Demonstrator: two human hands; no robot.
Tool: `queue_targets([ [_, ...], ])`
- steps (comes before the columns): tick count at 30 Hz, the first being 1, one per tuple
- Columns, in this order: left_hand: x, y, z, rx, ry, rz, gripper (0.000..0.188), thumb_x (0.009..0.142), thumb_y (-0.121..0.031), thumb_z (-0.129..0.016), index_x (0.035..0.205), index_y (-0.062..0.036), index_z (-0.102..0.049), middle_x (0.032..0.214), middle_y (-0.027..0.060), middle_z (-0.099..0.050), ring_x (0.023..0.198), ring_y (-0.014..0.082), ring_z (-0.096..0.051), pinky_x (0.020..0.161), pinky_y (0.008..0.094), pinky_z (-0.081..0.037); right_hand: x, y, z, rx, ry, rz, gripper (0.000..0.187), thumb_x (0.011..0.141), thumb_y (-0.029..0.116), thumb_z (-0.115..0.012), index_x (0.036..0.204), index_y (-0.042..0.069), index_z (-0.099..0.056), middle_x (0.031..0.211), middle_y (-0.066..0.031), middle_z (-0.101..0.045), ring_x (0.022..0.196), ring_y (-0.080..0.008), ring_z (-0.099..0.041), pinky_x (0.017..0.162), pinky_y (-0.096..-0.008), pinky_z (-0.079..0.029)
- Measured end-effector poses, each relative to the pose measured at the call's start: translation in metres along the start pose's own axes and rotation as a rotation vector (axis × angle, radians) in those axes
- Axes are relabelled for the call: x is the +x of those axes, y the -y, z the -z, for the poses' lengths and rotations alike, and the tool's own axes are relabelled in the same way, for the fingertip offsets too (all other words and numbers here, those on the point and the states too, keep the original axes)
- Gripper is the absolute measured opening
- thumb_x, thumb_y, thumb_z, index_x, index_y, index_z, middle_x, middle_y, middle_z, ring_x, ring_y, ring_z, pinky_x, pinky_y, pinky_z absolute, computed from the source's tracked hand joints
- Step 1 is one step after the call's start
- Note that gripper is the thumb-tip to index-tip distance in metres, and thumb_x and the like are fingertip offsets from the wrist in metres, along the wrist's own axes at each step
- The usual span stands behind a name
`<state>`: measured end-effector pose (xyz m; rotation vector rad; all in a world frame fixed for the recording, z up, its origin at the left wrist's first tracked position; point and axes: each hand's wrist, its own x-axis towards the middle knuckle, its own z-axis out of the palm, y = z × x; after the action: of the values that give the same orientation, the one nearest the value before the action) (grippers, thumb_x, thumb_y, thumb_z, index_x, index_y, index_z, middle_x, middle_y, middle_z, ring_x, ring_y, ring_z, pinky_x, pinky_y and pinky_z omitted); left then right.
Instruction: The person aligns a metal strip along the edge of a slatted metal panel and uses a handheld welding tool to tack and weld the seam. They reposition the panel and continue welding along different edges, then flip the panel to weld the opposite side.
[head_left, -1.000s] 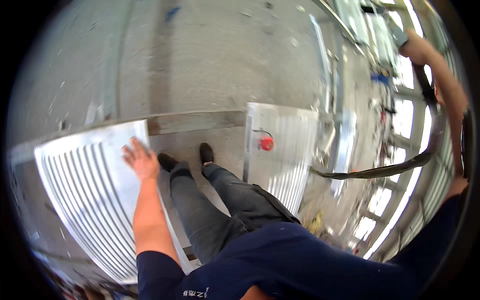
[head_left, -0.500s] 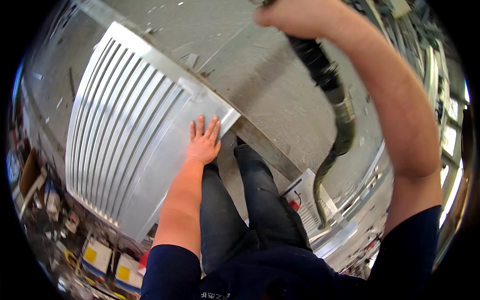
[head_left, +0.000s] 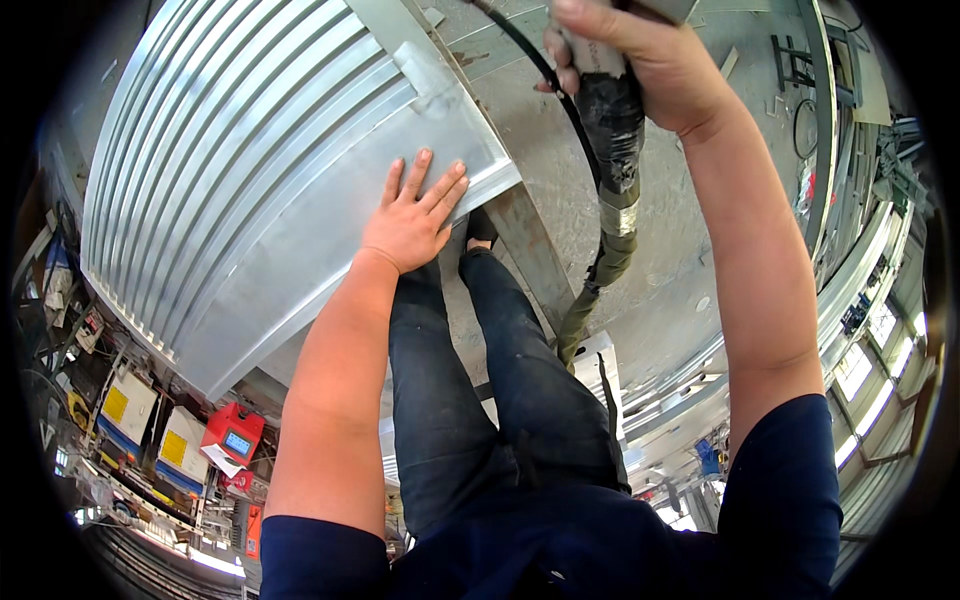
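A large silver sheet-metal panel (head_left: 330,230) with a row of long curved slots lies at the left. My left hand (head_left: 412,215) rests flat on its plain part near the right corner, fingers spread. At the upper right, my right hand (head_left: 668,70) is wrapped round the grey handle of what looks like a welding gun (head_left: 597,52), held above the floor and apart from the panel. A thick hose (head_left: 617,218), bound with black and silver tape, runs down from the handle. The gun's front end is cut off by the upper edge.
A steel beam (head_left: 535,250) supports the panel beside my legs. White boxes with yellow labels (head_left: 185,440) and a red box with a screen (head_left: 235,437) stand at the lower left. A thin black cable (head_left: 530,50) hangs by the gun. Long metal profiles (head_left: 850,270) lie at the right.
My right hand has come lower in the picture with the gun, whose handle now shows. The view has shifted, with the panel appearing larger and higher. My left hand stays flat on it.
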<state>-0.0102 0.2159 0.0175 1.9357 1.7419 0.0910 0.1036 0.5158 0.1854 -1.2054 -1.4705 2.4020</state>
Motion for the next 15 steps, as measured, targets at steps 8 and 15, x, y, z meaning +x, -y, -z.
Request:
queue_targets([
  [8,0.004,0.001,-0.011,0.062,-0.091,-0.044,0.072,0.084,-0.024,-0.068,0.150,-0.0111,-0.041,0.159,0.0048,-0.035,0.150,0.0361,-0.021,0.120,0.0578,-0.013,0.080,-0.060,-0.046,-0.274,0.346,0.017,0.058,0.089,0.063,-0.062,0.116,0.012,-0.071,0.073,-0.0051,-0.064,0.051,-0.0111,-0.051,0.058,-0.0318,-0.045],
  [15,0.005,0.009,-0.002,0.063,-0.091,-0.076,0.067,0.087,-0.026,-0.066,0.149,-0.0119,-0.043,0.158,0.0031,-0.037,0.149,0.0277,-0.028,0.120,0.0530,-0.016,0.101,-0.112,-0.053,-0.453,0.113,0.065,0.061,0.085,0.061,-0.067,0.116,0.009,-0.071,0.093,-0.0104,-0.069,0.069,-0.0160,-0.057,0.069,-0.0319,-0.047],
])
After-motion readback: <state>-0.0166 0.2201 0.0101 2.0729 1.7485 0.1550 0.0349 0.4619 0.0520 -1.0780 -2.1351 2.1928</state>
